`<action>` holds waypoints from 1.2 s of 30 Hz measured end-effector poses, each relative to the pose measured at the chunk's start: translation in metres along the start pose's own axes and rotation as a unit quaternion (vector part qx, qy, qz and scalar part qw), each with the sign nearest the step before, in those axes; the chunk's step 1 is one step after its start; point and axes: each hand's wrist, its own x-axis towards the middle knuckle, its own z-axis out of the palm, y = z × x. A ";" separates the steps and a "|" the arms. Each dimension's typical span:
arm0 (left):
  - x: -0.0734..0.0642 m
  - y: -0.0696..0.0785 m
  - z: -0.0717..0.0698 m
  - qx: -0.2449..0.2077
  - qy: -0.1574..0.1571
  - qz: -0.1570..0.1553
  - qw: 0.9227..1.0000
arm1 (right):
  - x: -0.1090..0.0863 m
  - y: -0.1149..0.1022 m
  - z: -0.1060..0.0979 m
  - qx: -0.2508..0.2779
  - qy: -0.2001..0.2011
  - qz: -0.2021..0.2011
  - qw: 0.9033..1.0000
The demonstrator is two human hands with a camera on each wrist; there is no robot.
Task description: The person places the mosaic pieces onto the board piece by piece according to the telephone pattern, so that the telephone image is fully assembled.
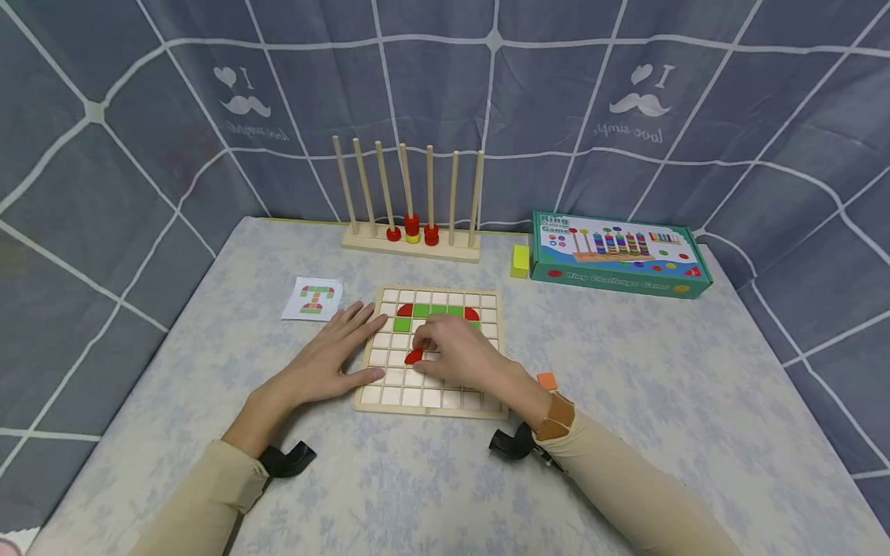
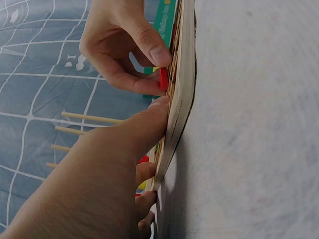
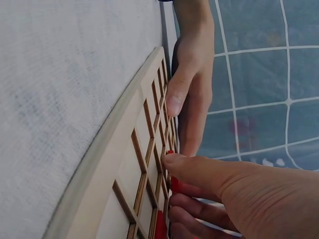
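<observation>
A wooden grid board (image 1: pixel 372 399) lies on the table, its square cells framed by thin strips. Along its upper rows sit green square tiles (image 1: pixel 436 310) with a rounded red tile (image 1: pixel 405 310) at the left end and another red tile (image 1: pixel 472 314) at the right. My right hand (image 1: pixel 455 351) pinches a red tile (image 2: pixel 163 78) between thumb and fingers, low over the left-middle cells. My left hand (image 1: pixel 325 359) rests at the board's left edge with fingers spread, thumb on the frame. Part of the grid is hidden under the right hand.
A small pattern card (image 1: pixel 313 300) lies left of the board. Behind stands a peg rack (image 1: pixel 445 249) with red and yellow rings. A yellow block (image 1: pixel 520 262) and a green game box (image 1: pixel 619 255) are at the back right. An orange tile (image 1: pixel 547 381) lies by the right wrist.
</observation>
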 end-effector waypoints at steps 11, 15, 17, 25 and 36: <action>0.000 0.001 -0.001 -0.005 -0.005 -0.005 1.000 | -0.013 0.007 -0.003 0.021 0.015 -0.022 0.999; 0.000 0.001 -0.001 -0.004 -0.008 -0.008 1.000 | -0.025 0.016 -0.010 0.042 0.021 -0.014 0.999; 0.001 0.001 0.000 -0.004 -0.006 -0.005 1.000 | -0.033 0.024 -0.015 0.051 0.029 -0.008 0.998; 0.001 -0.001 0.001 -0.001 -0.002 0.002 1.000 | -0.070 0.059 -0.038 0.102 0.036 0.029 0.994; 0.002 -0.001 0.002 -0.002 -0.001 0.002 1.000 | -0.120 0.090 -0.050 0.111 0.061 0.049 0.991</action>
